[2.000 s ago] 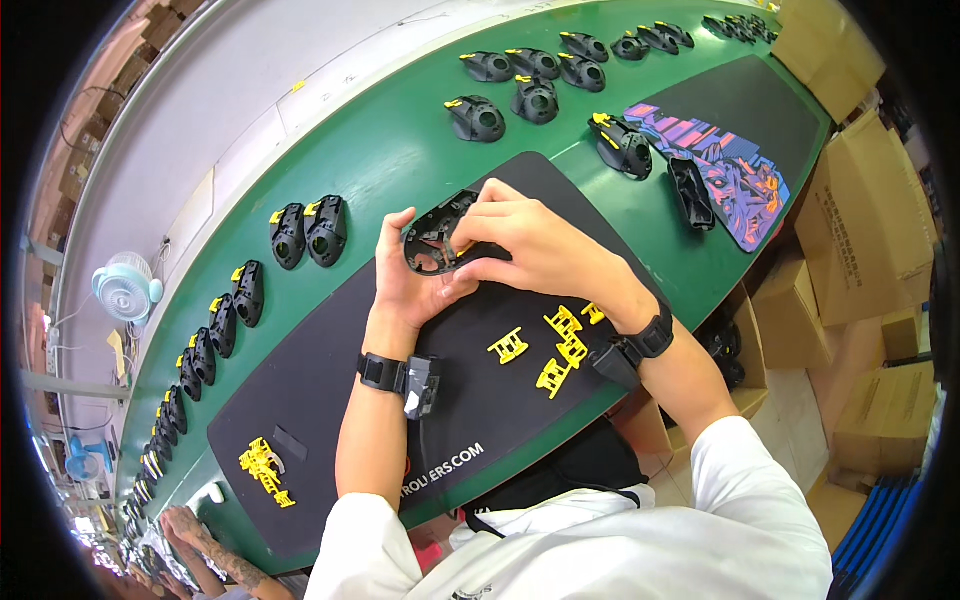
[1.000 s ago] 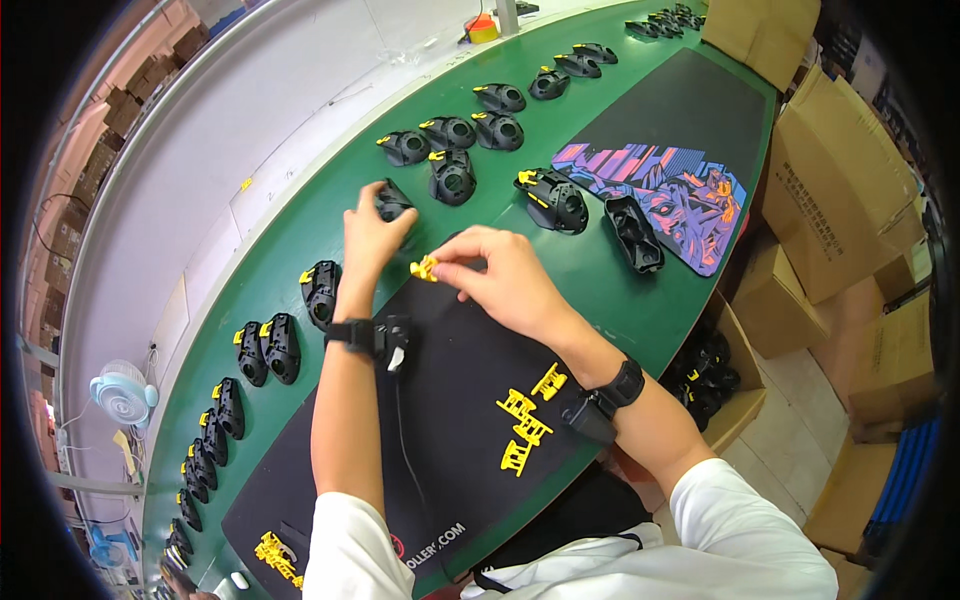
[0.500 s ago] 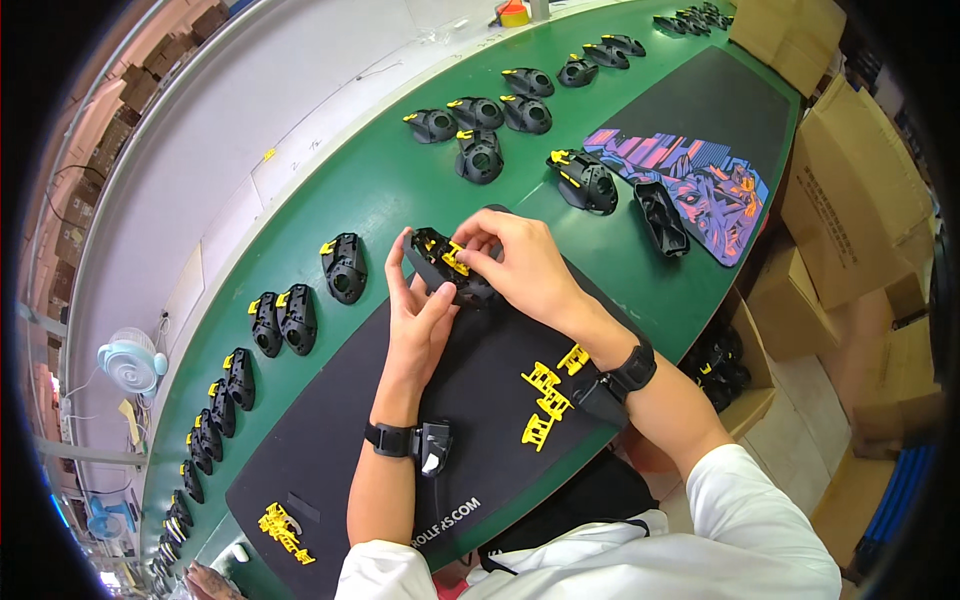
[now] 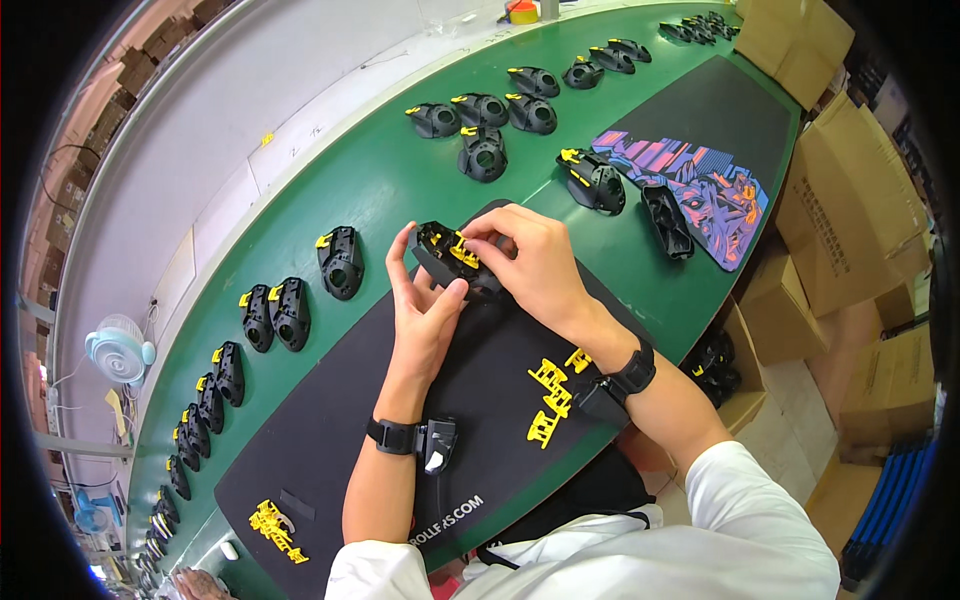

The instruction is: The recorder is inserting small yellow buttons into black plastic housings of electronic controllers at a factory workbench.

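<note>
My left hand (image 4: 424, 325) is closed round a hollow black plastic shell (image 4: 436, 267), its open underside turned up. A yellow plastic bracket (image 4: 463, 252) sits within the shell's cavity. The thumb and fingers of my right hand (image 4: 538, 262) pinch that bracket at its right end; the fingertips partly cover it. Below my hands is a black mat (image 4: 340, 430). Several loose yellow brackets (image 4: 549, 400) lie on it beside my right wrist. More yellow pieces (image 4: 275, 532) are heaped at the mat's lower left.
Black shells with yellow tabs (image 4: 342, 263) line the green table (image 4: 390, 190) on the left and far side. Another shell (image 4: 667, 222) lies hollow side up by a patterned board (image 4: 722, 200). Cardboard boxes (image 4: 840, 200) stand at the right. A small fan (image 4: 120, 350) is at the left.
The view has shifted slightly. Both hands keep their hold, and the shell has tilted a little, showing more of the bracket inside.
</note>
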